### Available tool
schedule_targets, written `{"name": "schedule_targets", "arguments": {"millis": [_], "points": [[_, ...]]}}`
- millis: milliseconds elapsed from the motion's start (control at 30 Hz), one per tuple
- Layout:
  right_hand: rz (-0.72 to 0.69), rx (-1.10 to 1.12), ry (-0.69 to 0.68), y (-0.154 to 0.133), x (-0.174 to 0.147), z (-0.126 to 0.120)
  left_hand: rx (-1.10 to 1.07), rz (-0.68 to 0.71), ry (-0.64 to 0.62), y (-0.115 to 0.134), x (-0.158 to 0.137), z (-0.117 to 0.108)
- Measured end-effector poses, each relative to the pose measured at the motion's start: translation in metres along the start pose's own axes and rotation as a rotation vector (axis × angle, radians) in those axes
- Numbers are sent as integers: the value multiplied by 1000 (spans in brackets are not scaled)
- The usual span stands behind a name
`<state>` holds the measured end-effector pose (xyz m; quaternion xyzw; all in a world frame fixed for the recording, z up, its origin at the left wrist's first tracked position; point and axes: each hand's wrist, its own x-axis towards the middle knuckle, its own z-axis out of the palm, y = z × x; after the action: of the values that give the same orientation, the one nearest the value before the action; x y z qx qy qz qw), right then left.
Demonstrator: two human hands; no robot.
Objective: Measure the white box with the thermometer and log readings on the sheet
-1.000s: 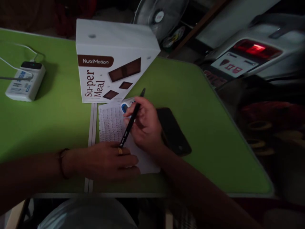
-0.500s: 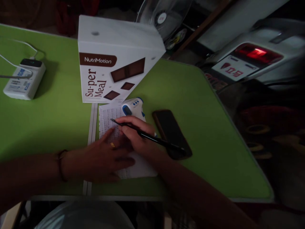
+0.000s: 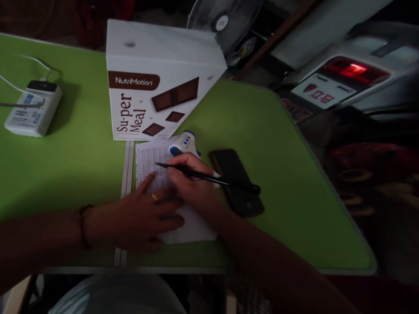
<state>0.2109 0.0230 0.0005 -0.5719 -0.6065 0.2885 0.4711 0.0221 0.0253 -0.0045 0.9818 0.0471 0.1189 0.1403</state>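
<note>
A white sheet of paper (image 3: 147,153) with rows of small dark marks lies on the green table (image 3: 294,196). My left hand (image 3: 147,216), wearing a ring, rests on the sheet with its fingers spread. A long black pen (image 3: 209,176) is gripped by my right hand (image 3: 193,179), its tip over the marked rows; whether the tip touches the paper I cannot tell. Just beyond my right hand is a white and blue infrared thermometer (image 3: 183,143), partly covered by that hand. To the right lies a dark smartphone (image 3: 234,170), the pen's rear end crossing above it.
A white NutriMotion box (image 3: 131,61) stands behind the paper. At the left sits a white power adapter (image 3: 34,109) with cables plugged in. A fan (image 3: 222,22) and a white appliance with a red lit display (image 3: 356,69) are beyond the table's far edge.
My right hand and the pen have shifted slightly right, and the pen lies at a flatter angle. My left hand stays nearly where it was.
</note>
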Motion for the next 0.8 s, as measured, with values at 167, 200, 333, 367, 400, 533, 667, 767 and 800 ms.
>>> {"name": "schedule_targets", "arguments": {"millis": [167,200,333,367,400,533,667,767,800], "points": [[-14,26,32,2,3,5,-13,2,13,-1,0,2],[-5,27,36,3,3,5,-12,3,14,-1,0,2],[19,-13,7,6,3,5,-9,9,13,-2,-1,1],[5,-28,8,7,4,5,-9,10,9,-2,-1,1],[-19,-38,19,8,4,4,-11,10,4,-1,-1,0],[-143,-35,95,10,3,5,-20,-12,-9,1,-2,-1],[-155,-51,63,11,3,6,-34,-19,-27,1,-2,-3],[-138,-67,36,11,4,6,-45,-15,-18,-1,-1,-5],[-129,-76,25,10,5,6,-46,-14,-18,-1,-1,-5]]}}
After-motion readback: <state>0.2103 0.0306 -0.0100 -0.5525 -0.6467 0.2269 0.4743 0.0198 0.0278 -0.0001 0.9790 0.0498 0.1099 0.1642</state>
